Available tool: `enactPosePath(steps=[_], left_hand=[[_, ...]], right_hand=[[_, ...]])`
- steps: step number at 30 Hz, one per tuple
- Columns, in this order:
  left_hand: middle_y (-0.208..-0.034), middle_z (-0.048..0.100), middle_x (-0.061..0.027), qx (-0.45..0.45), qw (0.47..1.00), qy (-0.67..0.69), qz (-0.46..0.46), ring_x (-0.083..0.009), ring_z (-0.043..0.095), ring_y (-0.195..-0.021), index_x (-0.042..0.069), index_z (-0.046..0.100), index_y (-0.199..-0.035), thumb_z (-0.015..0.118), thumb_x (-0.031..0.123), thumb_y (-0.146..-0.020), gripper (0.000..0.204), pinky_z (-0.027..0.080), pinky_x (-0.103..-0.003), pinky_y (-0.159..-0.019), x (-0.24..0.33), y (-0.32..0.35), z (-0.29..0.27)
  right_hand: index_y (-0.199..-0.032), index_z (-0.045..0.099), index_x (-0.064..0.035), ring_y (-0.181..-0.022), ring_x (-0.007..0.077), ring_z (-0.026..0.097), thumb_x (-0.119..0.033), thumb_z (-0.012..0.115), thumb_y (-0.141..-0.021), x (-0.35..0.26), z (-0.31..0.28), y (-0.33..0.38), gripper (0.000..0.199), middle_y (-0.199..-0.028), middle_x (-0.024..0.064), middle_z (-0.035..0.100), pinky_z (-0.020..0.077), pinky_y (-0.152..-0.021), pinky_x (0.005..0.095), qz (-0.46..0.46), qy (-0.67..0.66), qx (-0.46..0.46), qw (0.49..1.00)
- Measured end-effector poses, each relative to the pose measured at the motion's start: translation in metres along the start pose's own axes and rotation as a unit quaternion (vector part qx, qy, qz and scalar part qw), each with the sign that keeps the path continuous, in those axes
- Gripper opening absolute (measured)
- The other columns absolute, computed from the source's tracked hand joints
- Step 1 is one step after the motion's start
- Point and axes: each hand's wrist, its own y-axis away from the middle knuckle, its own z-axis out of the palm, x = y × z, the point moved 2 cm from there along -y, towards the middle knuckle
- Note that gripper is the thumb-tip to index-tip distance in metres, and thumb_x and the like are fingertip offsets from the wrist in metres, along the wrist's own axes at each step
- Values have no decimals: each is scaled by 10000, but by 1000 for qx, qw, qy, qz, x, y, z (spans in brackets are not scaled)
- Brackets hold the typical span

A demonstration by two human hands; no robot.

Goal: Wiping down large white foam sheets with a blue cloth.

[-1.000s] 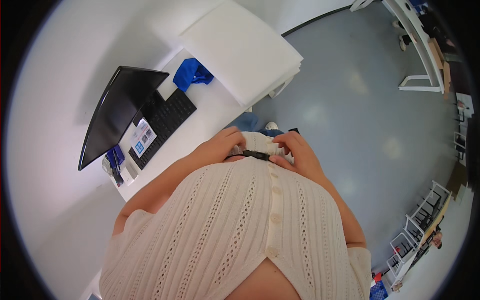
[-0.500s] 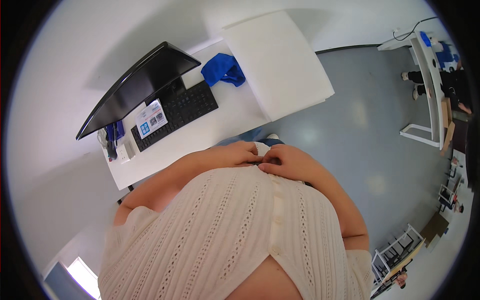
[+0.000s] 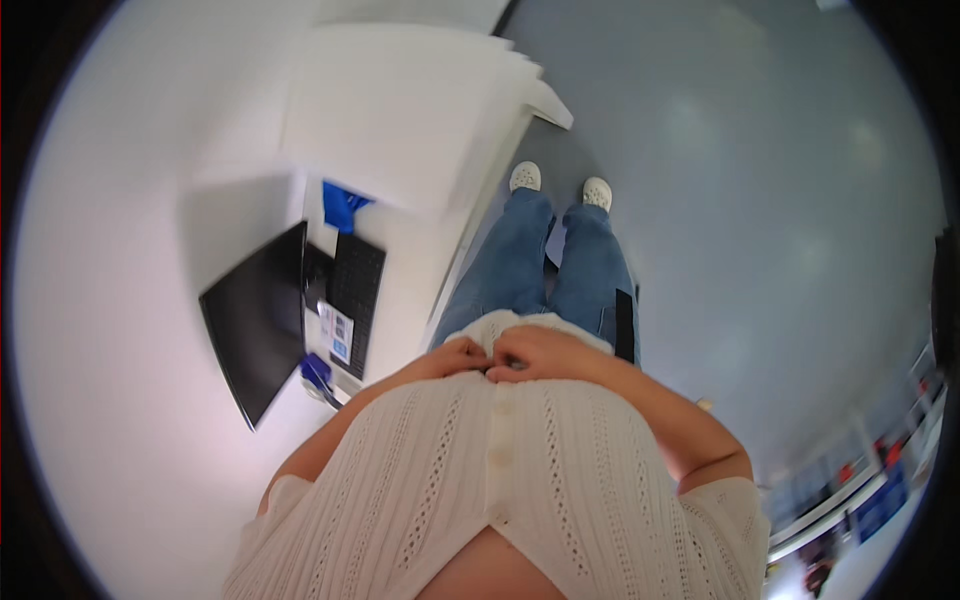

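Note:
My left hand (image 3: 455, 357) and my right hand (image 3: 540, 353) meet at the waist, over the lower front of a cream knitted shirt (image 3: 440, 470). Both have curled, closed fingers, with the fingertips nearly touching. A small dark spot shows between them, but what they pinch is hidden. A row of buttons runs up the shirt's middle from there. Below the hands are blue jeans (image 3: 500, 265) with a black strip (image 3: 625, 325) at the right hip.
To the left, a white desk (image 3: 415, 265) carries a black monitor (image 3: 258, 320), a keyboard (image 3: 358, 275), a printed card (image 3: 337, 332), a blue cloth (image 3: 342, 205) and large white sheets (image 3: 390, 110). White shoes (image 3: 597, 193) stand on grey floor (image 3: 740, 220). Blurred furniture lies at lower right.
My view has swung to the right, so the desk now lies further left and my legs and shoes show. Both hands stay together at the waist.

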Motion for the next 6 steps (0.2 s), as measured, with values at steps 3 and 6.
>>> enactPosePath(steps=[3,6], left_hand=[[-1218,552,-148,-74,991,-10,-111,-266,528,-1175,45,603,-1365,576,211,-1007,397,391,-333,-1031,28,-18,3],[-1244,552,-126,-140,970,-18,-200,-274,520,-1202,69,599,-1380,575,222,-1013,399,381,-351,-1061,25,-41,2]], right_hand=[[-881,677,-57,-928,307,626,-460,615,-912,32,16,20,409,-936,122,657,488,-791,414,-20,-97,83,992],[-896,670,-64,-981,317,612,-433,603,-935,61,39,25,377,-956,121,646,483,-836,410,-30,-160,111,980]])
